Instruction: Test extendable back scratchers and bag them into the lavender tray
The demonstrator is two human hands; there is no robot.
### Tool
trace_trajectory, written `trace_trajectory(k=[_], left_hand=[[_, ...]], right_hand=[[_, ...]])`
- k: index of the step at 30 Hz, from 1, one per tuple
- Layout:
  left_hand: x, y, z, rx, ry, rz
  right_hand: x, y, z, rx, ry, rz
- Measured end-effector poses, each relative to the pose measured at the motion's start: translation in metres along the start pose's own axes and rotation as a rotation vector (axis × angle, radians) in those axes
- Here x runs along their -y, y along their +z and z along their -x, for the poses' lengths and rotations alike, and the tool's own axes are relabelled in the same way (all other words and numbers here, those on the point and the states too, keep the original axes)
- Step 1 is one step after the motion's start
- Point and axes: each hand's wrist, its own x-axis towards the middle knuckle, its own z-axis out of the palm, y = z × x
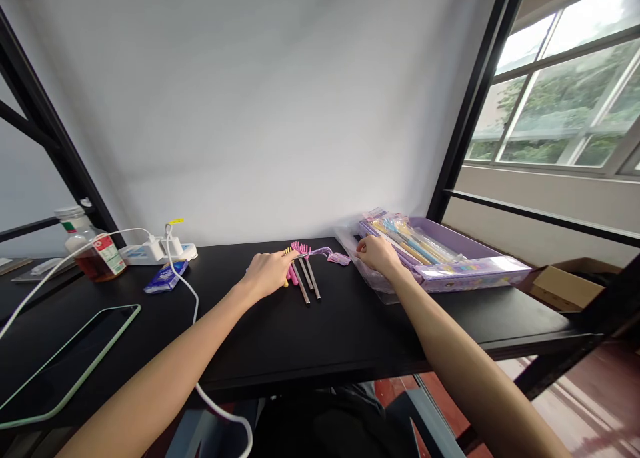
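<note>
My left hand is closed on a purple back scratcher, whose curved claw end points right. A pink tag lies by that end. Beneath and beside this hand are several more back scratchers with metal rods, showing pink claws and a yellow one. My right hand has its fingers curled together over a clear plastic bag. Whatever is in those fingers, if anything, is hidden. Close by on the right sits a purple box holding several wrapped, coloured sticks.
On the left of the black desk are a bottle of brown liquid, a power strip, a blue packet and a tablet. A white cable hangs over the front edge. A cardboard box stands beyond the right end.
</note>
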Motion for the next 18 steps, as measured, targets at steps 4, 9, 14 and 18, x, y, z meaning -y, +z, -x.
trace_trajectory(k=[4, 9, 14, 18], left_hand=[[-0.001, -0.002, 0.0, 0.005, 0.003, -0.011], [0.002, -0.003, 0.0, -0.034, -0.007, 0.101], [-0.001, -0.008, -0.002, -0.025, -0.125, 0.856], [-0.008, -0.015, -0.003, 0.059, -0.093, 1.474]], right_hand=[[0.009, -0.012, 0.005, -0.078, 0.019, -0.01], [0.023, -0.021, 0.01, -0.236, -0.11, -0.127], [0.037, -0.016, 0.017, -0.397, -0.327, -0.364], [0.051, -0.009, 0.025, -0.372, -0.463, -0.385]])
